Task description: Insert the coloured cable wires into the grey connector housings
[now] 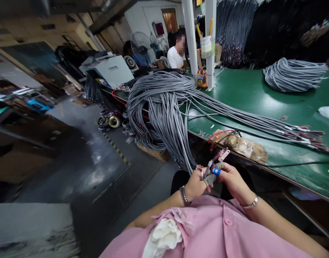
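Low in the middle, my left hand [196,184] is closed round the end of a grey cable [208,169], with wrapped fingertips and a bracelet on the wrist. Close on its right, my right hand [230,177] is pinched at the thin coloured wires of that end; blue and grey wraps cover its fingertips. A small pale pink connector [224,155] stands just above the fingers. The large bundle of grey cables [167,107] hangs over the table edge, its lower ends beside my left hand. Exactly what each fingertip presses is too small to tell.
On the green table [247,104] lie cable ends with bared wires, a taped wooden block [245,146] near the edge and a coiled grey bundle [293,74]. A white post [210,64] rises behind. A person in white [175,55] sits at the back.
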The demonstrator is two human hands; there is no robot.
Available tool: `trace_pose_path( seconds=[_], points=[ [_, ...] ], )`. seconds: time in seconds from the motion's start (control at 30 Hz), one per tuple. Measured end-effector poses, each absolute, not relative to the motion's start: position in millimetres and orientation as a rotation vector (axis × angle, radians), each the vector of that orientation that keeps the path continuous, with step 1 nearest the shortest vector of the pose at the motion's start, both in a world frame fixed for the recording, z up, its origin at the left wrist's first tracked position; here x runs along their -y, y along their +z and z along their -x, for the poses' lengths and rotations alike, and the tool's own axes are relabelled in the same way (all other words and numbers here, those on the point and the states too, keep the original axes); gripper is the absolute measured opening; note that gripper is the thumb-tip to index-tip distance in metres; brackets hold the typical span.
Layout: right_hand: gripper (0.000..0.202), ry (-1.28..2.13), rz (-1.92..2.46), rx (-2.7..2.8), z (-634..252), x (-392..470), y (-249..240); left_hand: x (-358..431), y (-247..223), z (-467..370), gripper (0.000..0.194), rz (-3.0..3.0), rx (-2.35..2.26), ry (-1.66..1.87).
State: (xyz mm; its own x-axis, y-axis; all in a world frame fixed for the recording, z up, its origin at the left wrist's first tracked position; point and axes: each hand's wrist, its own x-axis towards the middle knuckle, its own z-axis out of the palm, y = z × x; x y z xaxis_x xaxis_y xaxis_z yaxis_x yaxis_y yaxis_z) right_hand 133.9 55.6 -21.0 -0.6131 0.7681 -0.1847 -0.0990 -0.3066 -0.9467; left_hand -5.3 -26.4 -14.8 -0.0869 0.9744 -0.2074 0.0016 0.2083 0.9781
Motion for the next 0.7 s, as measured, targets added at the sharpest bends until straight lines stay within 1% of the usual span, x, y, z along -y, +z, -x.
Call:
trace_pose_path(
  seconds=[0.13, 0.33, 0.53, 0.63, 0.7],
  points=[
    [0.021, 1.999, 0.864, 1.262, -133.5, -52.0, -23.0, 25.2, -13.6, 6.9, 0.041, -0.899, -1.39, 1.243],
    [0.021, 1.832, 0.829, 1.493, -133.4, -45.0, -21.0, 22.6, -18.7, 2.5, 0.041, -0.746, -1.458, 1.435],
    [0.025, 1.889, 0.849, 1.466, -134.6, -49.6, -27.0, 22.8, -14.2, 3.3, 0.042, -0.734, -1.473, 1.402],
    [0.034, 1.953, 0.817, 1.425, -131.3, -52.9, -23.2, 24.1, -13.5, 2.8, 0.039, -0.775, -1.439, 1.372],
    [0.035, 1.97, 0.798, 1.429, -127.2, -53.3, -18.2, 25.0, -15.0, 1.7, 0.036, -0.81, -1.42, 1.339]
  ],
)
